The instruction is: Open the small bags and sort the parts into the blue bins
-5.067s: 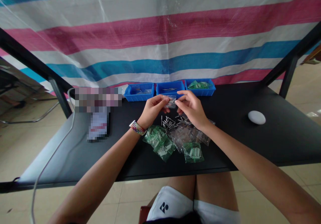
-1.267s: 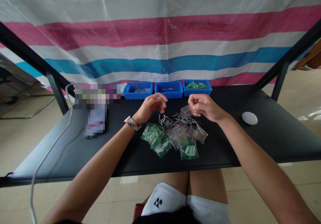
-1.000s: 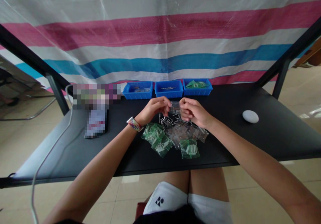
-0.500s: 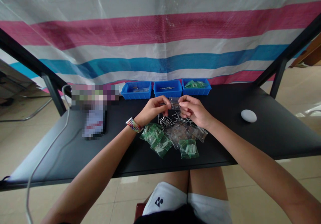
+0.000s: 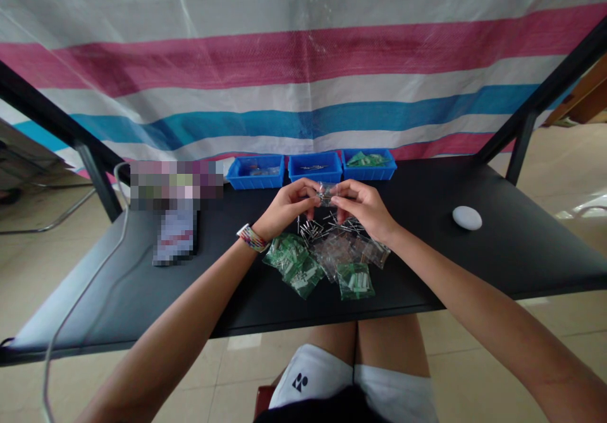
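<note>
Two pinch grips in the head view, left hand [image 5: 288, 204] at nine o'clock and right hand [image 5: 363, 205] at three, are holding a clear bag [image 5: 325, 193] at twelve o'clock from metal pins [image 5: 311, 229], its presumably light, slippery film favouring opposite-edge holds.

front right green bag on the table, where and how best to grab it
Probably best to pinch the green bag by its near edge, coming from the front: it lies flat with pale pieces bunched mid-bag, and its far edge meets the clear bags.
</note>
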A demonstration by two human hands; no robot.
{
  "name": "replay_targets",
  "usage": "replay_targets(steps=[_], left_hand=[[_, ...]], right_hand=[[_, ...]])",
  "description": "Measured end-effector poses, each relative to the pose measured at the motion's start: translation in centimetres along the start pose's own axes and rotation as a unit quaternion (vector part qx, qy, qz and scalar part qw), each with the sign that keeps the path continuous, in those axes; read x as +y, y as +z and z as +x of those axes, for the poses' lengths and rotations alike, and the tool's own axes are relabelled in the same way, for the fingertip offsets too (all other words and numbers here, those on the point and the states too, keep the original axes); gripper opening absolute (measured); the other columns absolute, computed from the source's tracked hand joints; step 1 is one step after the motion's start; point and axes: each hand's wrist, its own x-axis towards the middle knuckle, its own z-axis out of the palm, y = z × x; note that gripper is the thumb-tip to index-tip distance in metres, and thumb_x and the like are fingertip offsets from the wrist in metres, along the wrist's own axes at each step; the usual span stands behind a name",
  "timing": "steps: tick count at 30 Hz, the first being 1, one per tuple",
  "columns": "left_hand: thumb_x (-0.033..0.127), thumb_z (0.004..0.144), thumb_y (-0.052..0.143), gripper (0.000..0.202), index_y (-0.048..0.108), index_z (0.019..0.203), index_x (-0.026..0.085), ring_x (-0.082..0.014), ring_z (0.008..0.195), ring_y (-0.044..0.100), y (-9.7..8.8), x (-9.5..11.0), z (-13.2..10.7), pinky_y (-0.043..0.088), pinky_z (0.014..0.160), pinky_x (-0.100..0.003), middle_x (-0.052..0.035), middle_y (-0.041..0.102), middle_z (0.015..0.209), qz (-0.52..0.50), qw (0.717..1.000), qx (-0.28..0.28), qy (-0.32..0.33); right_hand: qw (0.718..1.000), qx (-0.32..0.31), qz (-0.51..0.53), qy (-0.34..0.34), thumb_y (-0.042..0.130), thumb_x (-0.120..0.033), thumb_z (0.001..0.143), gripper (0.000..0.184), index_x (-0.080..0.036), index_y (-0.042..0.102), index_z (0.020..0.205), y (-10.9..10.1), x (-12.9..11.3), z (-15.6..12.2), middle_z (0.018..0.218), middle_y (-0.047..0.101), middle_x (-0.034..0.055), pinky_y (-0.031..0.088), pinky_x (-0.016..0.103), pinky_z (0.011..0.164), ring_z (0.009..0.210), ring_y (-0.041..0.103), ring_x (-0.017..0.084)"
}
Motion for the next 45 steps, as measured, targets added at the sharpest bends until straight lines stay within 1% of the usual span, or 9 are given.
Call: replay_targets(steps=[5,8,11,14,19,25,32,38,45], left_hand=[[0.049,0.093,0.08,0.034,0.067,0.091,0.018,-0.0087,0.05,0.053,0.0,0.1,-0.1,0.042,0.049,-0.02,0.0033,0.059,0.065,0.018,0.999,0.026,-0.032],[0.063,0.099,0.066,0.052,0.067,0.073,0.017,-0.0097,0.047,0.051,-0.2,-0.1,-0.1,0.038,0.045,-0.021,-0.0003,0.057,0.057,0.014,0.997,0.019,-0.072],[0.067,0.099,0.064,0.057,0.073,0.076,0.015,-0.012,0.05,0.059,-0.2,-0.1,-0.1,0.046,0.049,-0.024,-0.0059,0.068,0.064,0.0,0.996,-0.012,-0.084],[0.057,0.091,0.081,0.042,0.076,0.088,0.015,-0.014,0.059,0.069,0.0,0.0,-0.1,0.056,0.058,-0.025,-0.0072,0.077,0.081,-0.007,0.997,-0.014,-0.069],[0.051,0.087,0.087,0.038,0.074,0.09,0.016,-0.0139,0.062,0.072,0.3,0.4,-0.1,0.059,0.062,-0.025,-0.0051,0.078,0.084,-0.005,0.999,0.011,-0.042],[0.052,0.089,0.086,0.04,0.075,0.095,0.015,-0.0141,0.063,0.074,0.2,0.0,0.0,0.059,0.062,-0.025,-0.0062,0.079,0.087,0.014,0.999,0.011,-0.028],[0.053,0.086,0.088,0.043,0.076,0.103,0.016,-0.0162,0.064,0.074,0.3,-0.2,0.0,0.057,0.06,-0.025,-0.0043,0.077,0.079,0.04,0.999,0.005,-0.032],[0.052,0.085,0.087,0.04,0.073,0.091,0.016,-0.0136,0.061,0.071,0.5,0.2,0.0,0.057,0.061,-0.024,-0.0044,0.076,0.078,0.027,0.999,0.017,-0.04],[0.048,0.08,0.089,0.038,0.068,0.089,0.017,-0.0101,0.056,0.066,-1.3,-0.1,0.6,0.055,0.055,-0.022,-0.0012,0.071,0.079,-0.048,0.981,0.183,-0.037]], right_hand=[[0.996,0.039,-0.052,-0.063,0.086,-0.047,0.085,0.032,-0.021,0.073,0.098,-0.1,-0.1,-0.1,0.088,0.07,0.0018,0.054,0.03,0.056,0.059,0.063,0.012],[0.982,0.057,-0.119,-0.137,0.081,-0.039,0.091,0.016,-0.024,0.078,0.094,-0.2,-0.4,-0.4,0.099,0.071,0.0051,0.053,0.032,0.062,0.07,0.064,0.015],[0.963,0.059,-0.171,-0.2,0.077,-0.034,0.093,0.008,-0.028,0.082,0.092,-0.2,-0.6,-0.6,0.111,0.07,0.0072,0.057,0.036,0.072,0.092,0.068,0.022],[0.951,0.059,-0.211,-0.217,0.074,-0.027,0.093,0.011,-0.03,0.084,0.093,-0.2,-0.6,-0.8,0.121,0.069,0.0079,0.059,0.04,0.079,0.103,0.068,0.025],[0.967,0.076,-0.156,-0.189,0.069,-0.028,0.095,0.013,-0.026,0.08,0.103,0.0,-0.4,-0.9,0.139,0.063,0.0086,0.061,0.036,0.074,0.087,0.068,0.018],[0.997,0.029,-0.021,-0.063,0.084,-0.047,0.085,0.049,-0.026,0.063,0.123,0.1,0.0,-0.2,0.1,0.068,0.0022,0.057,0.028,0.057,0.07,0.066,0.015],[0.998,0.02,-0.031,-0.054,0.084,-0.049,0.085,0.041,-0.023,0.065,0.111,0.1,0.3,0.0,0.087,0.066,-0.0004,0.056,0.029,0.057,0.063,0.065,0.013],[0.998,0.018,-0.026,-0.054,0.086,-0.048,0.084,0.042,-0.022,0.065,0.111,0.2,0.1,-0.1,0.084,0.067,-0.0017,0.056,0.03,0.057,0.059,0.065,0.013],[0.998,0.039,-0.023,-0.035,0.077,-0.046,0.088,0.039,-0.021,0.066,0.117,-0.2,-0.1,-0.1,0.089,0.073,0.0007,0.057,0.028,0.058,0.061,0.067,0.013]])
